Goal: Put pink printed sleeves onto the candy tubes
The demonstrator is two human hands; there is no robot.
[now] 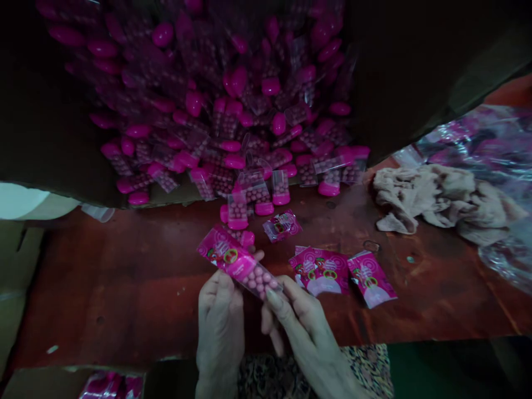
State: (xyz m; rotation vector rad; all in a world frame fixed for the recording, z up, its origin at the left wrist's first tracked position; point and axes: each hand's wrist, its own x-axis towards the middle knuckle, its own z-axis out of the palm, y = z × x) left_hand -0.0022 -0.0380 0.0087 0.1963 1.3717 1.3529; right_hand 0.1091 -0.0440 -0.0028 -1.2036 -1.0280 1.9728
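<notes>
A clear container of pink balls [258, 280] with a printed pink sleeve [226, 254] over its upper left part is held slantwise near the table's front. My left hand [222, 310] has its fingers closed on the sleeved end from below. My right hand [301, 321] pinches the lower right end between thumb and fingers. Flat pink printed sleeves [326, 270] lie just to the right, with another sleeve [372, 279] beside them. Behind the hands, a small crumpled sleeve [282, 225] rests near several pink-capped containers [238, 210].
A large cardboard box [183, 195] opens toward me, heaped with pink-capped containers. A stained cloth [444, 197] and clear plastic bags [494, 144] lie at right on the red table [124, 288]. Below left, a box [50, 383] holds pink packets; a white round object [25, 200] is at far left.
</notes>
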